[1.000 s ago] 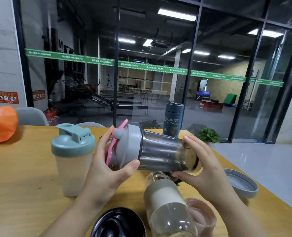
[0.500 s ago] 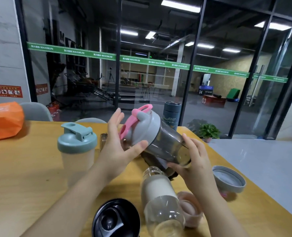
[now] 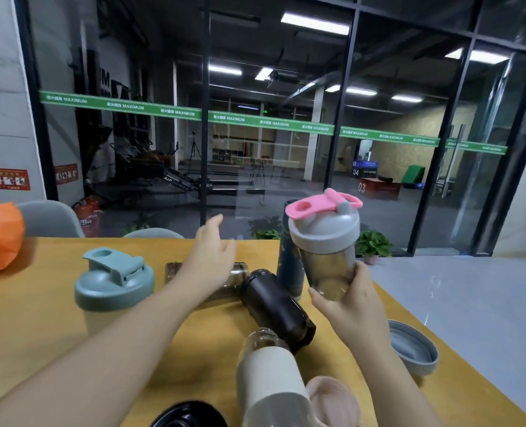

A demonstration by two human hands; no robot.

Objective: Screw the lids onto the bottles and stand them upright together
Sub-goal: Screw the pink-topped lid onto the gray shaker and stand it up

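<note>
The right hand (image 3: 352, 298) holds the smoky bottle (image 3: 328, 254) with the gray and pink lid upright, its fingers curled around the bottom, near the right edge of the desk (image 3: 39, 318). The left hand (image 3: 212, 257) floats over the middle, fingers spread wide, holding nothing.

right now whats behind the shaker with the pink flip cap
A dark blue tumbler stands upright on the table just behind the grey-lidded shaker that the right hand holds up. The shaker covers the tumbler's right side, so only its left strip shows.
</note>
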